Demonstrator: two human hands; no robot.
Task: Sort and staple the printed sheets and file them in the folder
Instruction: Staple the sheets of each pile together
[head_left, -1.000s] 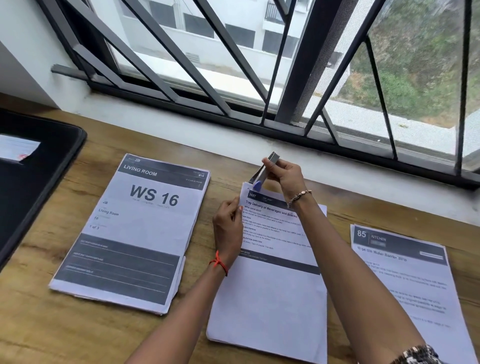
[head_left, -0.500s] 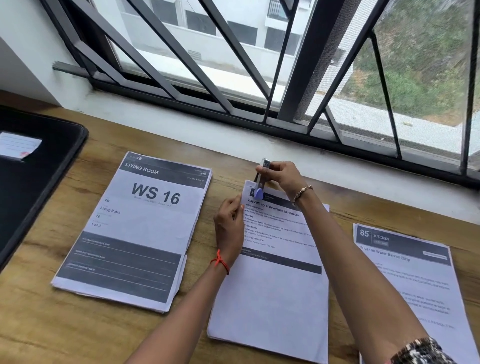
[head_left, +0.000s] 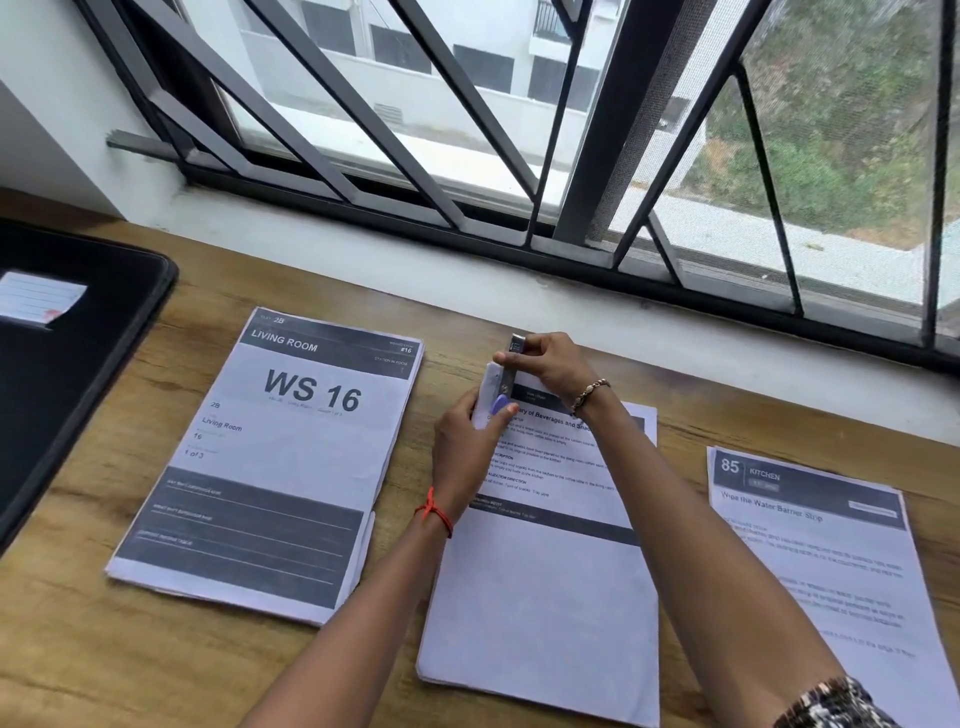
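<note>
Centre of frame: middle stack (head_left: 540, 597) of printed sheets, flat on the wooden table (head_left: 130, 665) except for its upper left corner, raised off the surface. Judged light, limp and slippery sheet on sheet, so apt to fan out of register. Best taken at that raised corner, close to the staple point, with the remainder left lying for support. Corner pinched between thumb and curled fingers of the left hand (head_left: 460, 452), a red thread (head_left: 434, 512) at the wrist.

Just above, touching the same corner: small stapler (head_left: 508, 371), metal top over a blue-violet base, likely stiff and light. Gripped along its length by the curled fingers and thumb of the right hand (head_left: 553, 364), a beaded bracelet (head_left: 589, 392) at that wrist.

Left of centre: left stack (head_left: 291, 457) headed "WS 16", edges slightly stepped, apart from the middle one. Lower right: right stack (head_left: 821, 561) headed "85 Kitchen", cut off by the frame edge. Far left: black folder (head_left: 78, 374), mostly out of frame, a white label (head_left: 36, 299) on it. Top: window grille (head_left: 415, 130).

Hidden or unclear:
- stapler mouth covered by both hands, so impossible to tell whether paper between its jaws, or whether pressed shut
- number of sheets per stack
- any staples already in the other stacks
- folder open or closed
- fine print, too blurred to read
</note>
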